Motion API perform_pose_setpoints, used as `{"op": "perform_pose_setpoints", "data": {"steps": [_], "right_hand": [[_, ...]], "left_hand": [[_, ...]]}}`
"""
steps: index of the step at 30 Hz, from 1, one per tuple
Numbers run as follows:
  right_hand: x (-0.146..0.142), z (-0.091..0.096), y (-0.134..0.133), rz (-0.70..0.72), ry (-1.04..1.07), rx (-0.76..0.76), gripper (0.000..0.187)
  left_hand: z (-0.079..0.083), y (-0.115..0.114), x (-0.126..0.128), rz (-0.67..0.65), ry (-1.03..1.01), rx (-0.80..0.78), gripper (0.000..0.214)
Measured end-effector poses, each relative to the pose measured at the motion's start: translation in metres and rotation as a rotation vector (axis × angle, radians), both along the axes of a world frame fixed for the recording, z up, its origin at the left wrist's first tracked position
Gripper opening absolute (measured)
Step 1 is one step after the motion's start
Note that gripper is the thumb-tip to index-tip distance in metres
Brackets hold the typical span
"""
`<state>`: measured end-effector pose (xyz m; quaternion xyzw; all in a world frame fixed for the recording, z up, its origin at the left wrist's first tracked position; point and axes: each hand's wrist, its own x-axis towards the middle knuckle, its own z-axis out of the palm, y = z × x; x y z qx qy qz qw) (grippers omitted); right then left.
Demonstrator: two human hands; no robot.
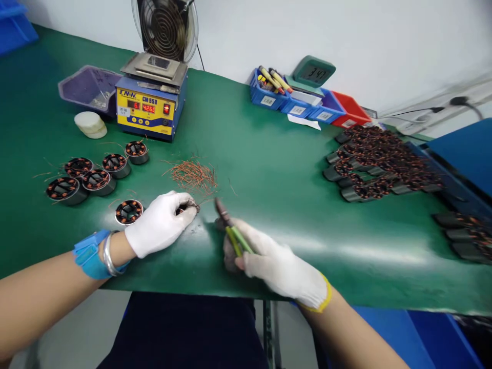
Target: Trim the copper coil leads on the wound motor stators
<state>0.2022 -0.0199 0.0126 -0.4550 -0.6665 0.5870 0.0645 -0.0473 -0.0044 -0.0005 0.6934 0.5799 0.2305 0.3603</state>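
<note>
My left hand (159,221), in a white glove, is closed around a small wound copper coil (188,207) that rests on the green mat near its front edge. My right hand (279,266), also gloved, grips green-handled cutting pliers (229,228) whose jaws point toward the coil, a short gap away. A pile of cut copper wire ends (192,174) lies just behind the coil. One finished-looking coil (128,211) sits left of my left hand.
Several more coils (96,171) stand at the left. A blue and yellow solder pot (150,102) with a fan behind it is at the back. A large heap of coils (378,164) lies right. Blue and red bins (307,100) line the wall.
</note>
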Motion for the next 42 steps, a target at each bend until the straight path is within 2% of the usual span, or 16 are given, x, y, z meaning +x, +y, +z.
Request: {"op": "perform_pose_setpoints", "data": {"steps": [3, 10, 19, 21, 24, 26, 27, 29, 30, 33, 35, 37, 39, 42], "right_hand": [[-0.018, 0.012, 0.001, 0.057, -0.008, -0.181, 0.051], [-0.031, 0.026, 0.007, -0.007, -0.082, -0.259, 0.054], [-0.030, 0.028, 0.004, 0.009, -0.124, -0.204, 0.057], [-0.034, 0.025, 0.006, 0.026, -0.107, -0.191, 0.052], [-0.036, 0.019, 0.009, 0.044, -0.109, -0.090, 0.037], [-0.033, 0.015, 0.010, 0.058, -0.120, -0.041, 0.026], [-0.031, 0.013, 0.011, 0.057, -0.113, -0.052, 0.023], [-0.026, 0.007, 0.014, -0.009, -0.025, -0.147, 0.025], [-0.025, 0.004, 0.016, -0.076, 0.064, -0.215, 0.029], [-0.030, -0.004, 0.031, -0.288, 0.392, -0.408, 0.043], [-0.040, -0.005, 0.043, -0.309, 0.459, -0.448, 0.046], [-0.050, -0.003, 0.052, -0.204, 0.353, -0.395, 0.045], [-0.057, 0.000, 0.056, -0.076, 0.163, -0.263, 0.040], [-0.057, 0.003, 0.051, -0.023, -0.010, -0.052, 0.034]], "left_hand": [[-0.002, 0.000, -0.001, -0.005, 0.009, 0.003, 0.019], [0.000, 0.001, 0.000, -0.020, 0.034, 0.017, 0.019], [0.000, 0.001, 0.001, -0.033, 0.054, 0.023, 0.019], [0.001, 0.001, 0.001, -0.036, 0.060, 0.023, 0.019], [0.005, 0.001, 0.003, -0.038, 0.093, 0.005, 0.021], [0.010, -0.001, 0.003, -0.020, 0.177, 0.023, 0.018], [0.012, -0.003, 0.002, -0.010, 0.241, 0.045, 0.024], [0.017, -0.007, -0.001, -0.003, 0.396, 0.087, 0.047], [0.019, -0.009, -0.003, -0.016, 0.477, 0.092, 0.050], [0.020, -0.013, -0.007, -0.131, 0.629, 0.080, 0.031], [0.017, -0.013, -0.006, -0.261, 0.611, 0.139, 0.021], [0.012, -0.012, -0.004, -0.398, 0.541, 0.255, 0.026], [0.006, -0.012, -0.001, -0.497, 0.487, 0.365, 0.034], [0.002, -0.013, 0.003, -0.493, 0.472, 0.397, 0.039]]}}
